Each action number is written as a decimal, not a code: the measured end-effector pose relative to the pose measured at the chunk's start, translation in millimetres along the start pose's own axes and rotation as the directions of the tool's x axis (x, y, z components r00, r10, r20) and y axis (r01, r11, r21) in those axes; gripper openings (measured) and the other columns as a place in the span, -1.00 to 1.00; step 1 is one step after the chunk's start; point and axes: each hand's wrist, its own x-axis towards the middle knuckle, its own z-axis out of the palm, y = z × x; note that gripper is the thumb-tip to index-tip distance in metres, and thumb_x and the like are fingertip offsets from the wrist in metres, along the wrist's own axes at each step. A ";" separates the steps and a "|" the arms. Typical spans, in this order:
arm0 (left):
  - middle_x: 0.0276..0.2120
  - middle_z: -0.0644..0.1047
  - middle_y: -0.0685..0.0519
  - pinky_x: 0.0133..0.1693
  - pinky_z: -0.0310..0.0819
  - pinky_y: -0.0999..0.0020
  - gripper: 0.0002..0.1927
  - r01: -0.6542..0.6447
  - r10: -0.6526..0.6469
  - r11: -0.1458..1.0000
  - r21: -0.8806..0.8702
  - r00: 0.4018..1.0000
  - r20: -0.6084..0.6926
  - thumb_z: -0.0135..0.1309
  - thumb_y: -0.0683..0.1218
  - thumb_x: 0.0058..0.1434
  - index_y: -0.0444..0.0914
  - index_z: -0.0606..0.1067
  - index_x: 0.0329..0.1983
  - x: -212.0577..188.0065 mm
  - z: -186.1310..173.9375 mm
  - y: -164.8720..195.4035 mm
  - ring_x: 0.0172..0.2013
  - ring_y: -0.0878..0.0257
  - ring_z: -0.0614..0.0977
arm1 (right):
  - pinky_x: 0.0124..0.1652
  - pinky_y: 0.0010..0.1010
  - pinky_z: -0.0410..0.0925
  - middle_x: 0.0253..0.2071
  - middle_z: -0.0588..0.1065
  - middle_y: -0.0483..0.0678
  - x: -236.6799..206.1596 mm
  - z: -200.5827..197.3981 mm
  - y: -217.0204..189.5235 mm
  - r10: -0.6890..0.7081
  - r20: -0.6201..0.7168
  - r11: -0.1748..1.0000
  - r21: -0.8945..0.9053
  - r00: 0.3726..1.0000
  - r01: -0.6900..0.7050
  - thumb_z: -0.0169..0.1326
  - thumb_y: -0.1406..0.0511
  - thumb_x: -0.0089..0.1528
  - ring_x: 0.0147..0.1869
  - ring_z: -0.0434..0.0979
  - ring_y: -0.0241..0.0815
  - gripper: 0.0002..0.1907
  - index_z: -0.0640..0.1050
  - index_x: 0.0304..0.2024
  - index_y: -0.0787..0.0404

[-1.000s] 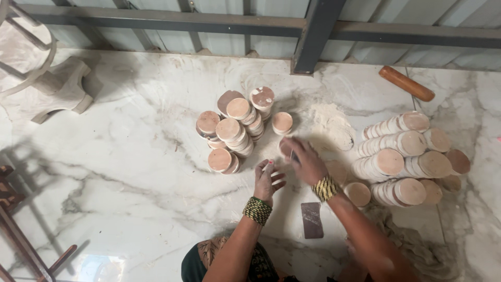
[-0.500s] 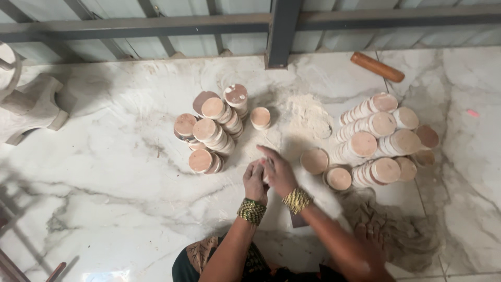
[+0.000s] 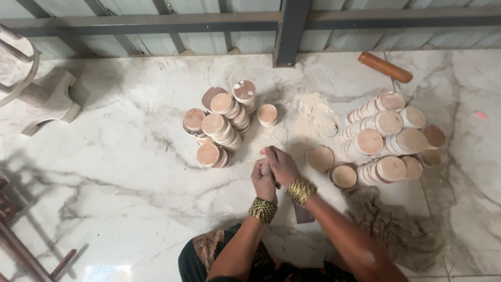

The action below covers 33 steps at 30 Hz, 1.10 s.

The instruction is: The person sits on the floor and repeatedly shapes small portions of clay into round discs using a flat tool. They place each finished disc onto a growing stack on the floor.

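Right now your left hand (image 3: 263,177) and right hand (image 3: 282,166) press together (whatever sits between them is hidden), between two piles of clay discs (image 3: 222,125) on the marble floor (image 3: 115,172).

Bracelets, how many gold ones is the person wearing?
2. One bracelet is on the left wrist, the other bracelet on the right wrist, just behind the pressed-together hands. None seem hidden.
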 end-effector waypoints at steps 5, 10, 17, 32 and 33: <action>-0.31 0.57 -0.02 -0.27 0.58 0.26 -0.83 0.116 -0.031 0.872 -0.476 0.983 0.182 -0.05 -0.06 0.44 -0.27 0.42 -0.17 32.4 -35.0 -8.7 -0.32 0.23 0.59 | 0.31 0.02 0.17 0.44 0.23 0.27 -66.2 42.4 -23.9 -0.487 -0.186 0.848 -0.333 0.853 0.412 -0.11 0.20 0.39 0.46 0.18 0.41 -0.65 0.44 0.15 0.22; -0.25 0.58 0.03 -0.20 0.57 0.36 -0.84 0.084 -0.055 0.964 -0.251 0.991 0.119 -0.08 -0.09 0.40 -0.27 0.46 -0.13 18.6 -23.9 -4.3 -0.26 0.28 0.61 | 0.37 -0.05 0.24 0.41 0.27 0.23 -31.6 22.8 -24.0 -0.506 -0.156 0.816 -0.403 0.848 0.413 -0.17 0.28 0.40 0.41 0.35 0.19 -0.70 0.41 0.12 0.25; -0.50 0.43 0.19 -0.59 0.24 0.52 -0.77 -0.019 0.022 1.000 -0.022 0.991 0.133 -0.09 -0.08 0.53 -0.30 0.44 -0.21 -7.7 1.8 5.2 -0.57 0.47 0.37 | 0.08 -0.23 0.43 0.03 0.59 0.10 -10.5 -1.9 -10.9 -0.162 -0.181 0.985 -0.083 0.970 0.150 -0.12 0.27 0.37 0.10 0.62 0.06 -0.73 0.58 -0.05 0.20; -0.27 0.55 -0.02 -0.43 0.41 0.35 -0.40 0.196 -0.220 0.952 0.235 0.972 0.081 -0.31 0.26 0.47 -0.26 0.50 0.14 9.3 -17.6 11.5 -0.39 0.24 0.52 | 0.25 -0.09 0.23 0.26 0.38 0.02 -55.3 -34.8 -23.3 -0.218 0.108 0.842 -0.482 0.970 0.243 0.16 0.29 0.17 0.29 0.39 0.12 -0.49 0.42 0.18 0.09; -0.17 0.56 -0.01 -0.37 0.47 0.35 -0.37 0.165 -0.200 0.952 0.259 0.974 0.112 -0.34 0.28 0.45 -0.26 0.47 0.18 3.6 -11.4 18.3 -0.30 0.26 0.56 | 0.22 -0.09 0.24 0.27 0.37 0.02 -53.9 -40.2 -22.1 -0.202 0.117 0.839 -0.492 0.972 0.234 0.20 0.28 0.11 0.29 0.38 0.13 -0.44 0.40 0.18 0.08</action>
